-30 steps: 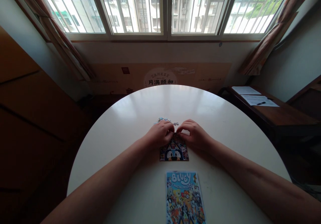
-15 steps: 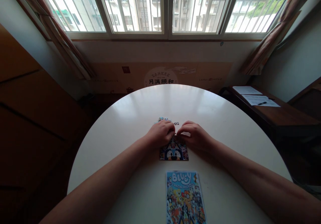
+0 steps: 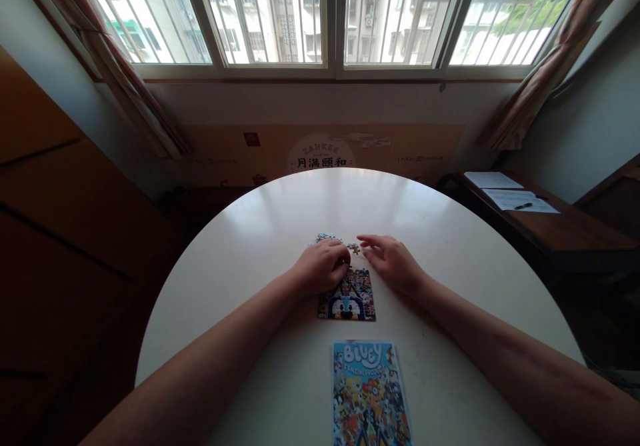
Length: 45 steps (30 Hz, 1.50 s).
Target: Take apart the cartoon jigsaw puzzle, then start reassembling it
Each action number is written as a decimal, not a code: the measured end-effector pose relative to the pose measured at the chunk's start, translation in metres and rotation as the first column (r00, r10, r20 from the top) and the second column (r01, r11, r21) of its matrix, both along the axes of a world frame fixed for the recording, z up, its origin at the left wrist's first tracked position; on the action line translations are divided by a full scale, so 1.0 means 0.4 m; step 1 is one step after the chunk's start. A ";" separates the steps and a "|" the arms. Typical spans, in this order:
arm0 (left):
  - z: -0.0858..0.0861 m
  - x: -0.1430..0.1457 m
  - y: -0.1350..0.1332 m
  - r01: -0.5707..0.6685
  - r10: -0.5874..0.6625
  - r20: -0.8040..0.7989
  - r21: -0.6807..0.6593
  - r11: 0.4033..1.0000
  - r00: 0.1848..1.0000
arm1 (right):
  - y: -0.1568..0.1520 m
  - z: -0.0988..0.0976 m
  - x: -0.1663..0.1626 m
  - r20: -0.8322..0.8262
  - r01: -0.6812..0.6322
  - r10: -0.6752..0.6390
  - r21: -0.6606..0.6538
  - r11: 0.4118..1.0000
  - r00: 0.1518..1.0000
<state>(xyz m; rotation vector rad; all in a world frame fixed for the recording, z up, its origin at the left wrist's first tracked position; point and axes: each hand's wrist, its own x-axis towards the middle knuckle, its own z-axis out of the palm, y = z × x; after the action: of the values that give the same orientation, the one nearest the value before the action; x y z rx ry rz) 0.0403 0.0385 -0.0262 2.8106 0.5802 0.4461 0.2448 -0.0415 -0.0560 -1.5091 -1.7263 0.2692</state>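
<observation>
Find part-built puzzle (image 3: pixel 347 306) flat on white table (image 3: pixel 425 206), btwn picture card (image 3: pixel 370 393) on near side and small heap of loose pcs (image 3: pixel 325 238) on far side. Prob. light and thin, fairly stiff but apt to come apart at joins if lifted by one corner; best slid flat, w/ fingers along both side edges. Likely a bit slippery on glossy tabletop. Take single pcs by edges, btwn thumb and fingertip; easy to bend at knobs, so no hard squeezing.

On L, see left hand (image 3: pixel 323 266) curled over puzzle's far L corner, w/ fingers bent in; can't tell whether gripping a pc. On R, see right hand (image 3: pixel 393 263) just beyond far R corner, w/ thumb and fingers apart, apparently holding nothing, right by few stray pcs (image 3: pixel 354 249); can't tell if touching. Note both bare forearms (image 3: pixel 225 349) angled inward.
</observation>
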 end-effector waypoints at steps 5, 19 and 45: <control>-0.001 0.001 0.000 -0.001 0.001 0.000 -0.011 1.000 1.000 | -0.003 0.000 0.003 0.099 -0.017 0.015 0.018 1.000 0.995; -0.002 -0.004 0.004 0.029 -0.027 0.064 -0.035 0.999 0.998 | -0.010 -0.003 -0.005 0.196 0.010 -0.013 0.017 1.000 0.980; 0.010 -0.008 0.045 -0.002 0.080 0.120 -0.542 0.840 0.990 | -0.031 0.029 -0.029 0.445 -0.461 0.409 0.009 0.887 0.796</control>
<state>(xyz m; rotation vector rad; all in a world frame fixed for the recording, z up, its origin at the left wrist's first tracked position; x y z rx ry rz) 0.0371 0.0567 -0.0221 2.2093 0.6216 0.4031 0.2333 -0.0540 -0.0445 -1.1154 -2.4062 0.0592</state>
